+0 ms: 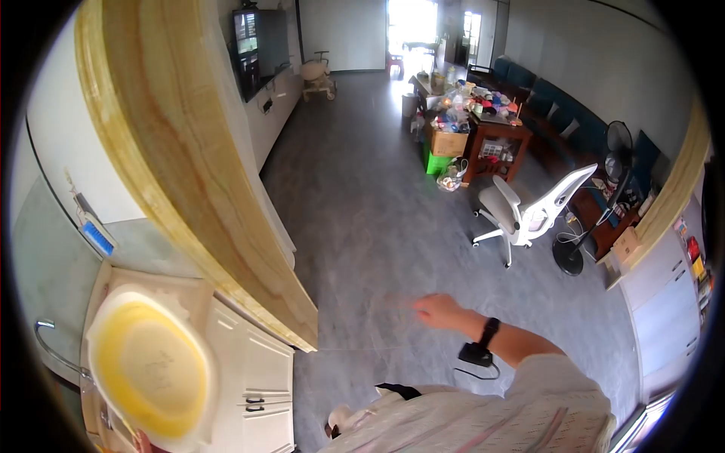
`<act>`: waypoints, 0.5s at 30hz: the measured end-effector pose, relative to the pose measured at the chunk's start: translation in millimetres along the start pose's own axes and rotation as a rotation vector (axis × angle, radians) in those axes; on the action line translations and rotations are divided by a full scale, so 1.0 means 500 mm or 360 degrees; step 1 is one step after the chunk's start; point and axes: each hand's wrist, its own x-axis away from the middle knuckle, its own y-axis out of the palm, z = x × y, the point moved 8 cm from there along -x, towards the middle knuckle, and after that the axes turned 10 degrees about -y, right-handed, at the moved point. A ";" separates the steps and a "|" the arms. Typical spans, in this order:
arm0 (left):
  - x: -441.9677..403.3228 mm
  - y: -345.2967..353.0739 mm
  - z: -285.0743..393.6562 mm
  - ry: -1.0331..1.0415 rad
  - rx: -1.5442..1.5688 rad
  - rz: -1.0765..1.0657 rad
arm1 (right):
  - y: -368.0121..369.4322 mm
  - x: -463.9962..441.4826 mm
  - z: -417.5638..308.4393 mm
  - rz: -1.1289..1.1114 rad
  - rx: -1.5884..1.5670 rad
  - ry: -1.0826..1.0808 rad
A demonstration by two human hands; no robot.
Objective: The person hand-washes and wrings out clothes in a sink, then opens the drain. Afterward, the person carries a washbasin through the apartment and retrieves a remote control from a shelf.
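Note:
My right hand is held out over the grey floor, at the end of a bent arm. Its fingers look curled in part, but a faint smear in front of them hides their tips and anything in them. A black band with a small black box and a cable is strapped to that wrist. Only a bit of my left hand shows at the bottom left, close by the rim of a yellow and white plastic basin. Whether it grips the rim cannot be made out. The basin sits on the washstand, beside a curved metal tap.
A wooden door frame rises beside the white cabinet. Further off stand a white office chair, a black fan and a cluttered wooden table. A blue brush hangs on the left wall.

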 end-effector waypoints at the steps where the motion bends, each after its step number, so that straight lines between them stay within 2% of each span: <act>1: -0.006 0.037 -0.039 -0.0247 0.0245 -0.0201 | 0.004 0.044 0.059 -0.0031 0.0091 0.0115; 2: -0.006 0.084 -0.082 -0.0495 0.0489 -0.0404 | 0.002 0.087 0.108 0.0033 0.0036 0.0170; 4: 0.035 0.199 -0.091 -0.0521 0.0466 -0.0637 | -0.010 0.144 0.162 0.0095 -0.0020 0.0240; 6: 0.054 0.302 -0.138 -0.0585 0.0552 -0.0784 | -0.029 0.201 0.200 0.0195 -0.0351 0.0546; 8: 0.065 0.440 -0.196 -0.0627 0.0625 -0.1235 | -0.036 0.225 0.222 0.0204 -0.0384 0.0610; 12: 0.138 0.658 -0.221 -0.0864 0.0544 -0.1500 | -0.074 0.221 0.241 0.0334 -0.0469 0.0651; 13: 0.154 0.705 -0.223 -0.0891 0.0553 -0.1455 | -0.084 0.204 0.241 0.0327 -0.0472 0.0665; 15: 0.158 0.785 -0.254 -0.0980 0.0543 -0.1528 | -0.120 0.140 0.226 0.0454 -0.0587 0.0484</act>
